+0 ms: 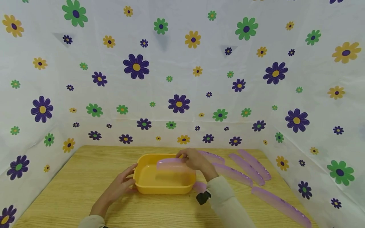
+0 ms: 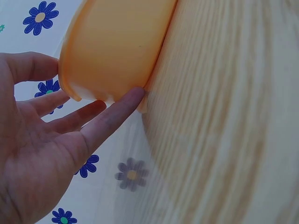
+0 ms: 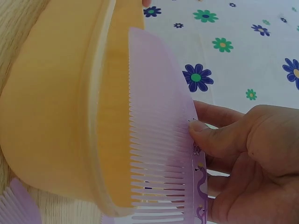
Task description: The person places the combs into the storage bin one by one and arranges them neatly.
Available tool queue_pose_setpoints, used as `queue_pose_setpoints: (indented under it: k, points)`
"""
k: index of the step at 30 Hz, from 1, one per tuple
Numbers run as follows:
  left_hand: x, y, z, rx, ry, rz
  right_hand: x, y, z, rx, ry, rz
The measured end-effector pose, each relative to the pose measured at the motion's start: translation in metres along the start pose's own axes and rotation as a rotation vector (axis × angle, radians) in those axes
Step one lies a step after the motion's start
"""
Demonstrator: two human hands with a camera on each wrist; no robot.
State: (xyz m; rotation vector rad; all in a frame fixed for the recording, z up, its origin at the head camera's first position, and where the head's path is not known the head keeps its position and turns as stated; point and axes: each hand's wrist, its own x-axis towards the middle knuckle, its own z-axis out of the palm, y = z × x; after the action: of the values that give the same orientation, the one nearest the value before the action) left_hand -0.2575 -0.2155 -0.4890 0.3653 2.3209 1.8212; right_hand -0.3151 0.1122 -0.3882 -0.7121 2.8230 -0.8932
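Observation:
A pinkish-purple comb (image 1: 171, 165) is pinched along its spine by my right hand (image 1: 195, 160), thumb on one side and fingers on the other. It is held level over the yellow plastic basin (image 1: 163, 190), its teeth pointing down into it. In the right wrist view the comb (image 3: 156, 102) shows purple printed figures near the thumb, and its teeth overlap the basin's opening. My left hand (image 1: 123, 183) is at the basin's left end. In the left wrist view its fairly straight fingers (image 2: 114, 116) touch the outer wall, low near the tabletop, with another fingertip at the rim.
Several similar combs lie on the wooden table (image 1: 94, 177) to the right: a near one (image 1: 280, 205), a middle one (image 1: 233, 174) and a far one (image 1: 255, 164) among them. Another comb (image 1: 199, 186) lies partly under my right forearm. A flower-printed white sheet (image 1: 171, 63) surrounds the table's back and sides.

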Motion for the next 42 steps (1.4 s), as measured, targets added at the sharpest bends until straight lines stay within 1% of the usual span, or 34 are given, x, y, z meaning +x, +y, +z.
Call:
queue_pose_setpoints:
  k: [3, 10, 16, 23, 29, 33, 38, 42]
  points:
    - [0.0, 0.0, 0.0, 0.001, 0.0, 0.002, 0.001, -0.004, 0.002, -0.001, -0.004, -0.011]
    - [-0.001, -0.001, 0.001, -0.01, 0.002, -0.008, 0.005, -0.008, 0.007, -0.03, -0.02, -0.086]
    - [0.0, 0.0, 0.001, -0.008, 0.01, -0.024, 0.007, -0.013, 0.011, -0.022, -0.03, -0.066]
    - [-0.001, 0.001, 0.001, 0.014, 0.011, -0.009, 0.01, -0.018, 0.016, -0.031, -0.039, -0.059]
    - [0.001, 0.0, 0.002, 0.004, 0.013, -0.01, 0.015, -0.02, 0.022, -0.032, -0.055, -0.09]
    - [0.001, -0.001, 0.001, -0.003, 0.004, -0.003, 0.018, -0.021, 0.026, -0.018, -0.068, -0.099]
    - [0.0, -0.001, 0.0, -0.015, -0.012, -0.002, 0.02, -0.022, 0.031, -0.014, -0.086, -0.079]
    - [0.0, -0.001, 0.0, -0.025, -0.025, 0.012, 0.023, -0.023, 0.035, -0.019, -0.095, -0.063]
